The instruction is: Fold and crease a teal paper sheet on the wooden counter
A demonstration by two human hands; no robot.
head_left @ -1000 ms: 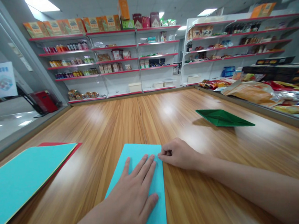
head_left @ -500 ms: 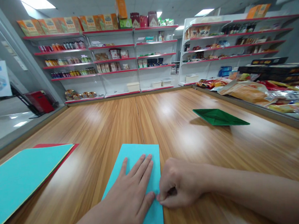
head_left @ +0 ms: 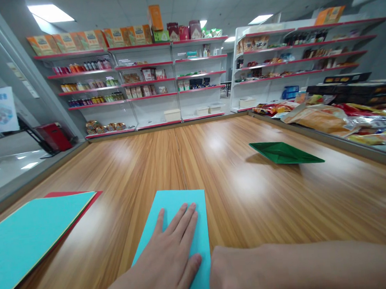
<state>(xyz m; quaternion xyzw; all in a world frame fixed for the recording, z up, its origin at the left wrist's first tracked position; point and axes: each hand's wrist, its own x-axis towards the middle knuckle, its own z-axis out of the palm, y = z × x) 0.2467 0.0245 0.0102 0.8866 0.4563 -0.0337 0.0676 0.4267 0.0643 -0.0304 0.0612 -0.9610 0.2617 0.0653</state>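
Note:
A strip of light blue paper [head_left: 180, 197], seemingly folded, lies on the wooden table in front of me, its long side pointing away. My left hand [head_left: 170, 253] presses flat on it, fingers spread and thumb out to the right. Along the paper's right edge, close to the bottom of the view, my right hand [head_left: 225, 275] is closed. Its knuckles face up and hide the fingertips, which sit at that edge. Farther off to the right rests a folded green paper piece [head_left: 285, 153] with raised, pointed ends.
On the left lies a stack of coloured sheets, a blue sheet [head_left: 35, 228] on top and a red sheet [head_left: 97, 196] showing beneath. Packaged goods [head_left: 324, 118] are heaped beyond the table's right rim. Stocked shelves [head_left: 149, 96] stand behind the table.
My right hand has slid toward me along the paper's right edge, and its pinching fingertips have gone out of sight. My left hand stays flat on the paper. The view has tilted slightly up.

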